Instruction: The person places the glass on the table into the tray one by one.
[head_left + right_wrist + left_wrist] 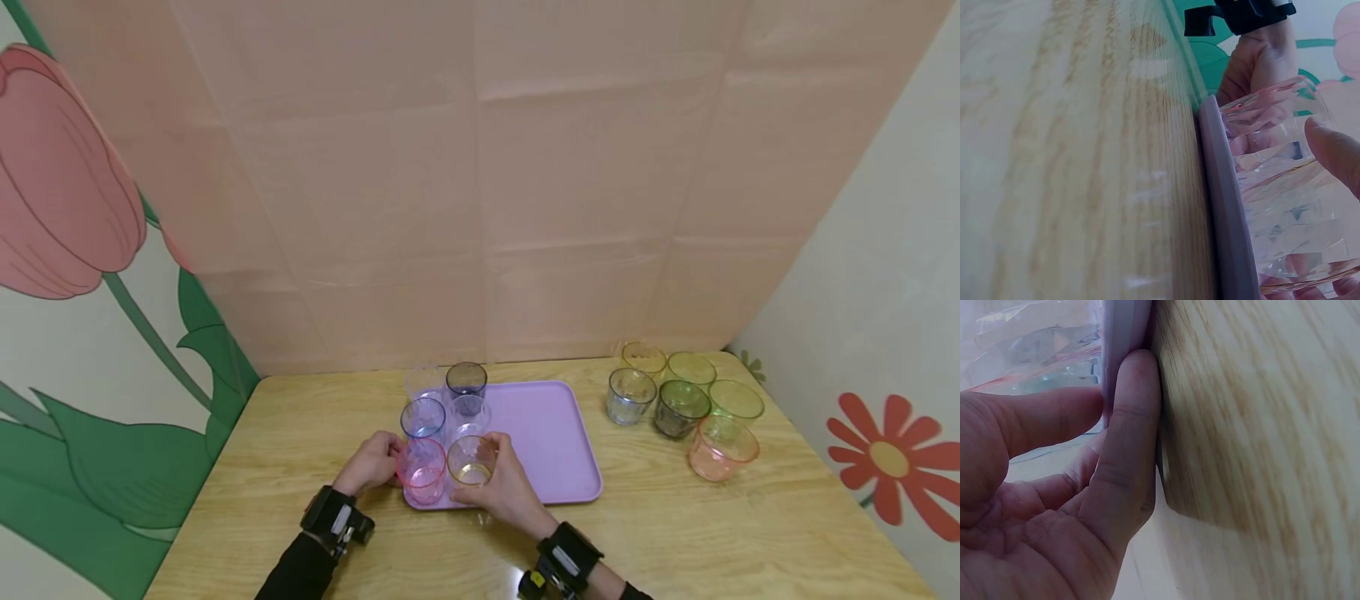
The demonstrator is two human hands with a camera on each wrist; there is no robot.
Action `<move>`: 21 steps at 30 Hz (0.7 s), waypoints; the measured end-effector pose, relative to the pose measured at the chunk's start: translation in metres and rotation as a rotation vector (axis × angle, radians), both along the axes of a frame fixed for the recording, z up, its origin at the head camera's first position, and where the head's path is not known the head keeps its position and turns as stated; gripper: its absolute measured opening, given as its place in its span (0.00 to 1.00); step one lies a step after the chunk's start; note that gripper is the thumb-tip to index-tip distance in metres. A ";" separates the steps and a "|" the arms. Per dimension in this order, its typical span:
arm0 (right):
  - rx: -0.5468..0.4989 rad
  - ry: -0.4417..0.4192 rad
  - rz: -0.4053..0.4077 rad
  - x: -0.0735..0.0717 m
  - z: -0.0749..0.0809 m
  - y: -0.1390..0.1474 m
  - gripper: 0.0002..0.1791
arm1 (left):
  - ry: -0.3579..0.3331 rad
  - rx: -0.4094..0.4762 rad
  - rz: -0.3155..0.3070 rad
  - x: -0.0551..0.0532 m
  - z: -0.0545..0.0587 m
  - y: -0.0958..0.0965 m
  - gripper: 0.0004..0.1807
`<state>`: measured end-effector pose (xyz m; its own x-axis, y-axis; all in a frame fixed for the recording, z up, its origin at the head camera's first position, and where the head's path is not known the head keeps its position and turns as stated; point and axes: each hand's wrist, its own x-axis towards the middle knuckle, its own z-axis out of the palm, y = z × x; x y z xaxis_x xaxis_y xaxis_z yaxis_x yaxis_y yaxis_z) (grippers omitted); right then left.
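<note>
A lilac tray (543, 442) lies on the table, with two columns of glasses along its left side. My right hand (510, 483) holds a clear amber-rimmed glass (471, 460) by its sides at the tray's front. Beside it stands a pink glass (422, 468), close to my left hand (371, 462). In the left wrist view, the left thumb and a finger pinch the tray's rim (1124, 344). Behind these two are a blue-rimmed glass (423, 419), a clear glass (470, 414), a dark smoky glass (467, 380) and another clear glass (425, 383).
On the right of the wooden table (637, 517) stand several more glasses: a bluish-grey one (630, 398), a dark green-grey one (681, 410), a pink one (723, 450) and yellowish ones (692, 367). A pinkish-beige sheet (480, 208) rises behind the table.
</note>
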<state>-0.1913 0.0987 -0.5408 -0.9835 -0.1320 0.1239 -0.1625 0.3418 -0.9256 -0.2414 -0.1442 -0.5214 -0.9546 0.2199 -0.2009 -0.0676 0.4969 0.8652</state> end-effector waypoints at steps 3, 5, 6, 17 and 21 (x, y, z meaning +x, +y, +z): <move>-0.020 -0.006 0.012 0.000 0.000 0.000 0.52 | -0.007 0.003 0.005 0.000 0.000 0.000 0.13; -0.027 -0.011 0.015 -0.001 -0.001 0.000 0.52 | -0.012 0.009 0.004 0.000 0.000 0.000 0.13; -0.028 -0.014 0.014 -0.001 -0.001 0.000 0.52 | -0.013 0.013 0.004 0.000 0.000 0.000 0.12; -0.018 -0.019 0.019 0.001 0.002 0.001 0.54 | -0.006 0.021 0.001 -0.001 -0.002 -0.001 0.12; 0.001 -0.025 0.041 0.002 0.003 0.006 0.56 | -0.011 0.015 -0.002 -0.001 -0.002 -0.001 0.13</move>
<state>-0.1892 0.1046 -0.5379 -0.9800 -0.1729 0.0988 -0.1530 0.3364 -0.9292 -0.2429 -0.1455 -0.5230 -0.9520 0.2249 -0.2079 -0.0759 0.4843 0.8716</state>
